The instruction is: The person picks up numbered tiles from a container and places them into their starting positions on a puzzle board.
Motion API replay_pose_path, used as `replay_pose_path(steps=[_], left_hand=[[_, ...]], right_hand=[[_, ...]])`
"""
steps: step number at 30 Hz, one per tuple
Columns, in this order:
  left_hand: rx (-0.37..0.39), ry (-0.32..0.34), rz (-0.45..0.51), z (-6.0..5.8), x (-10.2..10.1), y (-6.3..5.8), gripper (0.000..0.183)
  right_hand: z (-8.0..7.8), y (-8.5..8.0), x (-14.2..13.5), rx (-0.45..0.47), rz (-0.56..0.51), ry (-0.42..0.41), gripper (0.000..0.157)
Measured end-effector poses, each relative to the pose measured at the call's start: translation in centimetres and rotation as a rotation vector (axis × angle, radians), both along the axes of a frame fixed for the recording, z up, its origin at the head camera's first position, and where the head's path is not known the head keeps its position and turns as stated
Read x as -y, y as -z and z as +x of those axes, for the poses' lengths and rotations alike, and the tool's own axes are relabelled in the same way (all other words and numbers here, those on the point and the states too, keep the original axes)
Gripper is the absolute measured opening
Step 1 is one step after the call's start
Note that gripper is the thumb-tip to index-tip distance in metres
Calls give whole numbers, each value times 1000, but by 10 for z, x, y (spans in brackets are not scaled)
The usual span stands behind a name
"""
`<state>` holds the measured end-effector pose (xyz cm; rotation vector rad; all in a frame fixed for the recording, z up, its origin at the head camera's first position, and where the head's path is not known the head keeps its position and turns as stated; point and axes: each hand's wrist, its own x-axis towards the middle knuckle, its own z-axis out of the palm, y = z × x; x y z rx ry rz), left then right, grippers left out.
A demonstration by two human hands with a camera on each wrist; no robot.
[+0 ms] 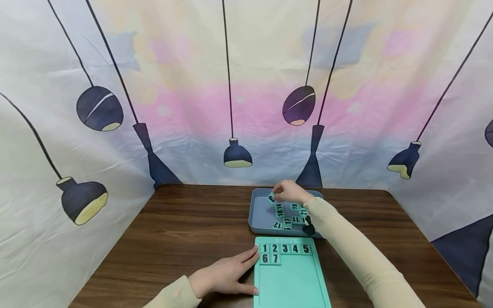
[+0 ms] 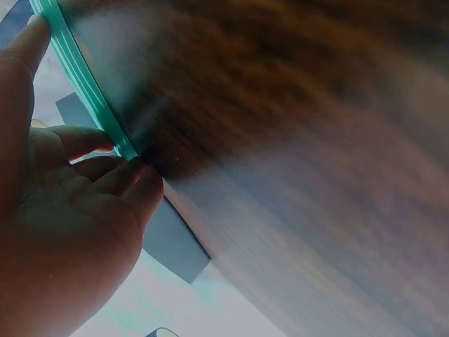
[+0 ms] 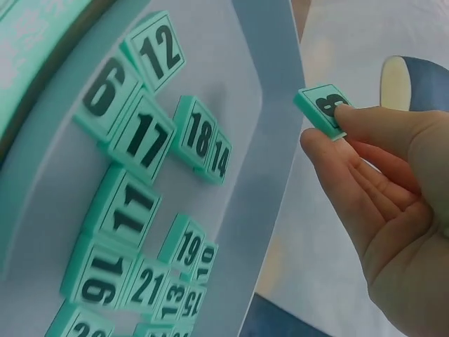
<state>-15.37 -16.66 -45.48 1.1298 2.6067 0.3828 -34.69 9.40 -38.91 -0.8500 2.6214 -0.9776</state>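
Observation:
Over the far left of the blue-grey tray (image 1: 254, 218), my right hand (image 1: 289, 192) pinches a small green number tile (image 3: 325, 111) between thumb and fingertips. Its figure looks like an 8, partly covered by the thumb. Nearer me lies a mint-green board (image 1: 290, 282) with tiles 1 to 5 in its top row and tiles 6 (image 1: 264, 259) and 7 (image 1: 275, 259) below. Along the board's left edge rests my left hand (image 1: 227, 273), fingertips and thumb touching the rim. The left wrist view shows these fingers against the green edge (image 2: 91, 91).
Inside the tray lie several loose number tiles, among them 12 (image 3: 158, 53), 17 (image 3: 142, 140), 18 (image 3: 196, 133) and 19 (image 3: 184, 242), some turned sideways. Tray and board stand close together on a dark wooden table (image 1: 185, 222). A lamp-patterned cloth (image 1: 192, 107) hangs behind.

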Motion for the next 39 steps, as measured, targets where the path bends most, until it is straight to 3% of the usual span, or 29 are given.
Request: replay_pose_path(steps=[6, 13, 24, 39], left_hand=[[-1, 4, 9, -1, 1, 3, 90], [5, -1, 15, -2, 3, 3, 90], [-9, 2, 7, -1, 1, 3, 90], [-1, -13, 6, 0, 0, 1, 91]], right_hand=[[13, 0, -18, 35, -57, 23, 29], [34, 1, -30, 74, -97, -24, 26], [66, 7, -47, 98, -135, -32, 29], [113, 33, -64, 119, -132, -75, 15]])
